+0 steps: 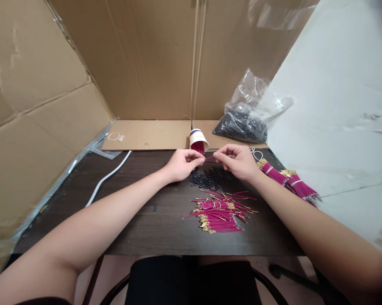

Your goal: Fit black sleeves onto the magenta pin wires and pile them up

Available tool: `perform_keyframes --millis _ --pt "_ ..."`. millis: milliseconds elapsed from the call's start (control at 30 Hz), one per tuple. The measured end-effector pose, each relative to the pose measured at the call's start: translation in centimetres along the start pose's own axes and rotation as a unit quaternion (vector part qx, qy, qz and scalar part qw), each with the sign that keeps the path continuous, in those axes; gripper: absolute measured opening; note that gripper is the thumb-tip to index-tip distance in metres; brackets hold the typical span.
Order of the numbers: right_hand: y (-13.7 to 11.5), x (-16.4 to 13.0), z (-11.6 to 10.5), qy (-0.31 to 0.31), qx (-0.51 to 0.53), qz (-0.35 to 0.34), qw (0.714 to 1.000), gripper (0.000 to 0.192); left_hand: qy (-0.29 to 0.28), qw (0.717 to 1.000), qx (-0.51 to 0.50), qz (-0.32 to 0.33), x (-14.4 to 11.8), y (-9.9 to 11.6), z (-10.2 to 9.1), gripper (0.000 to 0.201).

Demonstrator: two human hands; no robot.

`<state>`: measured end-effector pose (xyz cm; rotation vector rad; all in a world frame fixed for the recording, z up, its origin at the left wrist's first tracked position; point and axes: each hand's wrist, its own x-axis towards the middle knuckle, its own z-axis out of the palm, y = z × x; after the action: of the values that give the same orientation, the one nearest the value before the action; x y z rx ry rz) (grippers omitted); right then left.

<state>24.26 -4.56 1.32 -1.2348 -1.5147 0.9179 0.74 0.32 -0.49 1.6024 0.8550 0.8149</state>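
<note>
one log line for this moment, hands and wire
left hand: pinches red wire | right hand: pinches same wire | below: black sleeves | near: loose wires

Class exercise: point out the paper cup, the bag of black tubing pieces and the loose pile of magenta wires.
paper cup [197,138]: head view, on its white side wall.
bag of black tubing pieces [242,126]: head view, on the dark contents.
loose pile of magenta wires [219,212]: head view, pile's middle.

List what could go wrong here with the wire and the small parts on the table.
The left hand and right hand pinch one thin red wire; it could slip or bend. The forearms flank the loose wire pile and could scatter it. The tipped paper cup might roll or spill.
</note>
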Motion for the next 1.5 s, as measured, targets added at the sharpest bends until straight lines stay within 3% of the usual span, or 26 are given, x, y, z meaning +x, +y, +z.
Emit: perform_keyframes --millis 367,567,967,1200,1500 --pt "-0.1 -0.1 0.1 0.02 -0.041 -0.002 0.999 0.04 0.025 0.999 0.026 0.027 -0.1 -0.1 0.0 0.013" --pt "0.1 -0.2 0.6 0.002 -0.003 0.043 0.999 0.048 0.032 0.999 0.024 0.033 -0.2 -0.1 0.1 0.012" --pt "0.6 0.1 0.2 -0.032 0.001 0.014 0.999 0.043 0.025 0.999 0.018 0.025 -0.1 0.0 0.1 0.012" --pt "0.6 0.4 -0.2 -0.005 0.003 0.006 1.0 0.046 0.013 1.0 -0.009 0.0 -0.1 0.2 -0.1 0.021" --pt "0.7 0.5 -0.2 0.012 0.016 0.004 1.0 0.043 0.02 1.0 0.01 -0.009 0.0 0.2 -0.1 0.017"
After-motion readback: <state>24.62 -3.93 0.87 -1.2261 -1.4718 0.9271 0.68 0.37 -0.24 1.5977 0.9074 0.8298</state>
